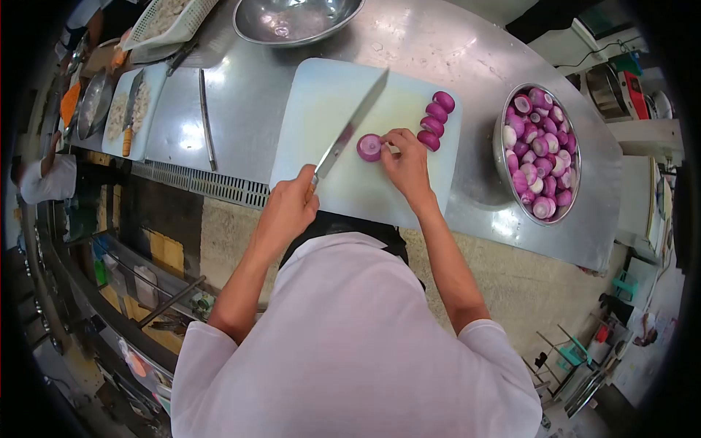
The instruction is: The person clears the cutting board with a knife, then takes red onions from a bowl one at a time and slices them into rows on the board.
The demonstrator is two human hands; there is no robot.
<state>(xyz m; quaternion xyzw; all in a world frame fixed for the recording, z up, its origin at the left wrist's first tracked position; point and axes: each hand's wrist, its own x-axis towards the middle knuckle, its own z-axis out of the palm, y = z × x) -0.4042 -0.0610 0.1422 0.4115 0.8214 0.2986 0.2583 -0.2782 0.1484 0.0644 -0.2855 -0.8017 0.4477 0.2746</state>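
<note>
My left hand (290,204) is closed around the handle of a kitchen knife (354,124), whose long blade slants up and away over the white cutting board (314,91). A peeled red onion (369,147) sits on the board just right of the blade, its round end facing up. The curled fingers of my right hand (407,164) grip the onion's right edge. Beyond that hand, several red onion halves (432,125) stand in a slanting row near the board's right side.
An oval metal bowl (502,150) full of peeled red onions is at the right on the steel table (475,58). A large metal bowl (298,36) stands behind the board. To the left lie a thin metal rod (207,120) and another board (155,91) with a cleaver and chopped pale food.
</note>
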